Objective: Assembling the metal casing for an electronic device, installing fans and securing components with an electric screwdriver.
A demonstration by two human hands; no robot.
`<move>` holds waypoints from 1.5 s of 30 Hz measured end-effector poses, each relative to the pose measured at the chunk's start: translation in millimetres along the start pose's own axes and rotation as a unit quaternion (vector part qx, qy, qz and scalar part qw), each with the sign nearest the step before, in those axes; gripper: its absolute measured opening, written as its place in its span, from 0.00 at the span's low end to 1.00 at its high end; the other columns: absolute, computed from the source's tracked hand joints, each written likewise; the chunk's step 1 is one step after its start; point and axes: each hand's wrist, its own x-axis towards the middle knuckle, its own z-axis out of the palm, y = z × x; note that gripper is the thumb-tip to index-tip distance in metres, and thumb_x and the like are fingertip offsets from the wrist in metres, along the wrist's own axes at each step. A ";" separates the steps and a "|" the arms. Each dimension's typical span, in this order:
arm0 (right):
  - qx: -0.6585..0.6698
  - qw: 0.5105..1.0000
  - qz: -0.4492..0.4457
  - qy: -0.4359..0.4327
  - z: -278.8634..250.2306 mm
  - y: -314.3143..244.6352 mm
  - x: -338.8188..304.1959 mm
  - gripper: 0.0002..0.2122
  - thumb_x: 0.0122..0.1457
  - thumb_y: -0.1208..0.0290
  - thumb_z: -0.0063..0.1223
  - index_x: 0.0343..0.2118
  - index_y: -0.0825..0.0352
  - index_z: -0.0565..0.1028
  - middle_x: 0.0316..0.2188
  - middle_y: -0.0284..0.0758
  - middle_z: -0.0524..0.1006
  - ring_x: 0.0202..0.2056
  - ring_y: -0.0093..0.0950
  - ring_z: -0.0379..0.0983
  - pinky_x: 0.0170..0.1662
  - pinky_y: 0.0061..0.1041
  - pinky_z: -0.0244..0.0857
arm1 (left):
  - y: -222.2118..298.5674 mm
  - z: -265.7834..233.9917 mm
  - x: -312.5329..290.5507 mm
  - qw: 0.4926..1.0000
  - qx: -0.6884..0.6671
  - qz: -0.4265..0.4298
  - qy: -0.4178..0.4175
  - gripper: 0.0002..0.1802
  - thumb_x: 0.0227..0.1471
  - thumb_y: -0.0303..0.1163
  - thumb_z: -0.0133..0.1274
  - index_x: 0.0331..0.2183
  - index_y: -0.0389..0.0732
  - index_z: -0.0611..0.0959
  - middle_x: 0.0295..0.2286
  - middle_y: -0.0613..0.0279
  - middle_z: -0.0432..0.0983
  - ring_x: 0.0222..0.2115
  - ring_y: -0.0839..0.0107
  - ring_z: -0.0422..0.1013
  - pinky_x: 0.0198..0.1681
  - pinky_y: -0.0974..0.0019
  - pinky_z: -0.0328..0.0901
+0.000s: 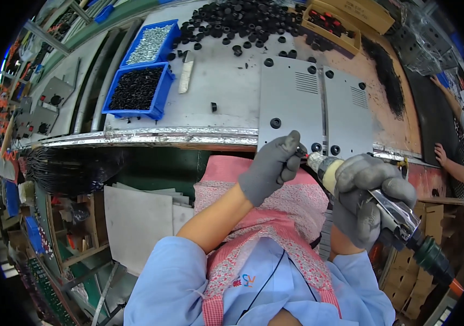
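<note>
Driver (327,173), wrapped in the right hand (370,195), sits before the near edge of the bench (218,70), tip close to a small dark piece (300,153) pinched by the left hand (272,165). Grey panels (290,100), blue bins (161,100), strewn black caps (232,20) and a carton (339,43) cover the bench; metal rollers (90,81) lie left, a co-worker's arm (457,169) right.
</note>
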 end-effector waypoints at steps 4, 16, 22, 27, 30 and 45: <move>-0.034 0.998 0.002 0.055 1.0 -3.7 -1.7 0.20 0.51 0.62 0.57 0.38 0.63 0.60 0.26 0.40 0.69 0.22 0.31 0.70 0.25 0.32 0.67 | -5.1 1.1 5.0 0.995 -0.062 0.023 -0.069 0.21 0.47 0.51 0.53 0.27 0.41 0.73 0.12 0.72 0.62 0.09 0.84 0.54 0.10 0.81 0.47; 0.008 1.000 0.002 0.030 -11.2 6.3 -0.1 0.17 0.52 0.67 0.49 0.46 0.60 0.65 0.34 0.37 0.72 0.28 0.29 0.69 0.30 0.30 0.62 | 31.3 -35.2 18.3 0.728 0.592 0.273 0.213 0.24 0.42 0.41 0.58 0.41 0.38 0.76 0.15 0.69 0.64 0.18 0.82 0.63 0.22 0.74 0.60; -0.013 0.997 0.054 0.047 -4.2 13.8 -3.6 0.18 0.51 0.63 0.51 0.45 0.59 0.65 0.32 0.35 0.71 0.28 0.28 0.68 0.31 0.31 0.63 | 32.5 -41.5 23.5 0.713 0.603 0.280 0.222 0.19 0.41 0.44 0.56 0.36 0.45 0.79 0.24 0.61 0.76 0.24 0.67 0.71 0.28 0.66 0.65; 0.033 0.996 0.082 0.027 -2.2 26.1 -4.3 0.20 0.53 0.66 0.55 0.43 0.63 0.58 0.33 0.44 0.70 0.29 0.32 0.71 0.31 0.32 0.71 | 28.2 -54.0 -2.7 0.728 0.606 0.289 0.138 0.16 0.41 0.35 0.58 0.36 0.42 0.80 0.23 0.64 0.75 0.19 0.75 0.67 0.25 0.72 0.63; 0.060 0.991 0.116 0.009 7.4 38.3 -7.8 0.18 0.54 0.70 0.51 0.43 0.64 0.57 0.34 0.44 0.69 0.31 0.31 0.71 0.32 0.30 0.70 | 21.0 -59.3 -1.3 0.661 0.684 0.282 0.127 0.14 0.42 0.41 0.56 0.35 0.50 0.79 0.20 0.66 0.75 0.20 0.68 0.71 0.22 0.64 0.64; 0.030 0.965 0.259 -0.031 30.9 73.7 4.5 0.16 0.50 0.74 0.50 0.41 0.65 0.61 0.31 0.41 0.70 0.27 0.28 0.68 0.32 0.29 0.67 | 34.4 -61.7 -7.6 0.691 0.678 0.234 0.088 0.16 0.42 0.40 0.56 0.36 0.49 0.79 0.21 0.64 0.75 0.21 0.66 0.72 0.24 0.65 0.65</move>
